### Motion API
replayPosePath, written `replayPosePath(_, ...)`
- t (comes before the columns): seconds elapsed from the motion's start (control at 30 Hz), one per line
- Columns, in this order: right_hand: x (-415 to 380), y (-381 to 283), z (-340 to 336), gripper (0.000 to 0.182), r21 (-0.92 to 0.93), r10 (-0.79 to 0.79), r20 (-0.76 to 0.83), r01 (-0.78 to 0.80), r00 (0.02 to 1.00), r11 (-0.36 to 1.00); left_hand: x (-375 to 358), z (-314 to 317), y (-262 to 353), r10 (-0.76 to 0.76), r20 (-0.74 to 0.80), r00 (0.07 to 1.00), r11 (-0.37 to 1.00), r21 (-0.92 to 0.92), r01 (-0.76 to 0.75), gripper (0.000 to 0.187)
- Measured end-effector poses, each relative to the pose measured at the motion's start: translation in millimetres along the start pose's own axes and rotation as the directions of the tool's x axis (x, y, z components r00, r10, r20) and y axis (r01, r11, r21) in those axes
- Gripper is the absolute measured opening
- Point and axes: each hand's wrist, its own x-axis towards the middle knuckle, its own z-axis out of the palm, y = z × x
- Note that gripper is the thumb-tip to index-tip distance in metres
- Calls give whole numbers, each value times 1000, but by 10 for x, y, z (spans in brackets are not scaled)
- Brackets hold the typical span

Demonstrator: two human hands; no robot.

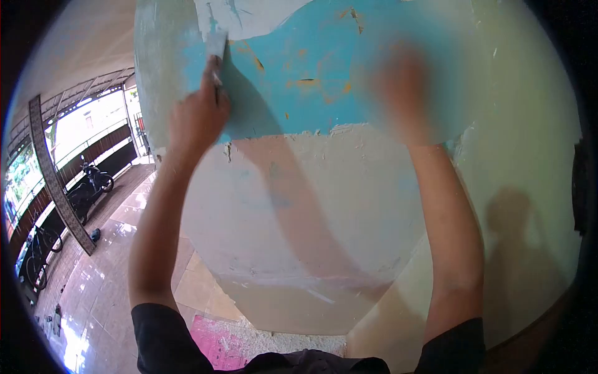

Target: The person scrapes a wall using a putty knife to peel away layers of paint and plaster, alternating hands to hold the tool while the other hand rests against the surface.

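My left hand [198, 118] is closed round the handle of a putty knife [217, 43]. Its blade points up and lies against the wall, where the white patch [261, 15] meets the blue paint [280, 68]. Orange-brown scratches and chips mark the blue area. Raised towards the right side of this blue area is my right hand [405, 81], badly blurred. Its fingers cannot be made out, nor whether they hold anything. Below both hands, the lower wall [249, 206] is a pale, bare-looking beige with a ragged upper edge.
White flakes [286, 343] and a pink sheet [215, 343] lie on the floor at the wall's foot. Pale green wall [517, 156] stands to the right. On the left are a tiled floor [93, 287], a post [56, 174], a motorbike [93, 177] and a bicycle [40, 252].
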Motion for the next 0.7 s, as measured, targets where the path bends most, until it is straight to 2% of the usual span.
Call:
replayPosePath(0.07, -2, -4, -6, 48, -3, -2, 3, 2, 1000, 1000, -220, -104, 242, -45, 210, 977, 998, 58, 34, 76)
replayPosePath(0.1, -1, -4, -15, 48, -6, -1, 1, 1, 1000, 1000, -222, -77, 220, 14, 154, 988, 1000, 5, -15, 77)
replayPosePath(0.23, 0, -9, -11, 48, -4, -8, 9, 8, 1000, 1000, 218, -296, 189, -82, 115, 990, 993, 90, 72, 74)
replayPosePath(0.33, -3, -6, 0, 48, -5, -5, 10, 5, 1000, 1000, 126, -154, 234, -44, 109, 993, 992, 121, 30, 76)
replayPosePath(0.37, -11, -8, -9, 49, -6, 1, 18, -1, 1000, 1000, -33, -120, 349, -1, 142, 990, 996, 90, -12, 78)
replayPosePath(0.4, -21, -14, -15, 49, -10, 4, 17, -4, 1000, 1000, -172, -127, 454, -2, 249, 968, 997, 74, -17, 82)
replayPosePath(0.47, -20, -13, -14, 49, -7, 1, 14, -1, 1000, 1000, -179, -144, 481, 25, 257, 966, 996, 79, -47, 82)
replayPosePath(0.53, -21, -7, -19, 49, -10, 0, 22, 0, 1000, 1000, 41, -257, 438, -2, 179, 984, 997, 73, -12, 81)
replayPosePath(0.57, -19, -11, -14, 49, -7, 3, 24, -3, 1000, 1000, 160, -341, 387, -51, 167, 985, 999, -3, 52, 80)
replayPosePath(0.67, -31, -11, -12, 49, 1, 1, 16, -1, 1000, 1000, 168, -275, 340, -108, 170, 979, 994, -13, 112, 80)
replayPosePath(0.7, -32, -9, -11, 49, 0, 4, 14, -4, 1000, 1000, 61, -152, 368, -59, 178, 982, 995, 89, 44, 82)
